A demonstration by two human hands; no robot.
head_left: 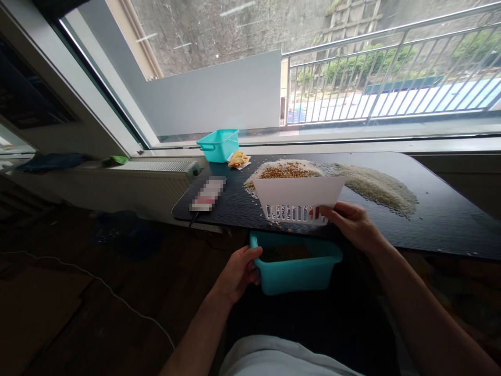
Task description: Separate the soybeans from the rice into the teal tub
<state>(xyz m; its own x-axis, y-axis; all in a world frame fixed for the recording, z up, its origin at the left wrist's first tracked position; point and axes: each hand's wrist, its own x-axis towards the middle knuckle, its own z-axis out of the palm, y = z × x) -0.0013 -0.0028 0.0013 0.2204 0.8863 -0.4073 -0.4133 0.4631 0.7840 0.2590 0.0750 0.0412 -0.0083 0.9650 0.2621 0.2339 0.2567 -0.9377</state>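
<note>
My left hand (239, 271) grips the left end of a teal plastic bin (295, 279), held just below the table's front edge. Small dark grains (287, 254) lie in the bottom of that bin. In my right hand (354, 223) is a white slotted plastic scraper (299, 196), pinched at its lower right corner, its slots toward the table's front edge. Behind the scraper, and partly hidden by it, rises a pile of golden-brown beans (289, 169) mixed with white rice (253, 183). A few loose beans are near the slots.
A long heap of rice (376, 188) lies on the dark table (438, 219) to the right. At the back left stand a second teal bin (219, 146) and yellowish food pieces (238, 159) on paper. A blurred phone-like object (208, 194) with a cable lies left.
</note>
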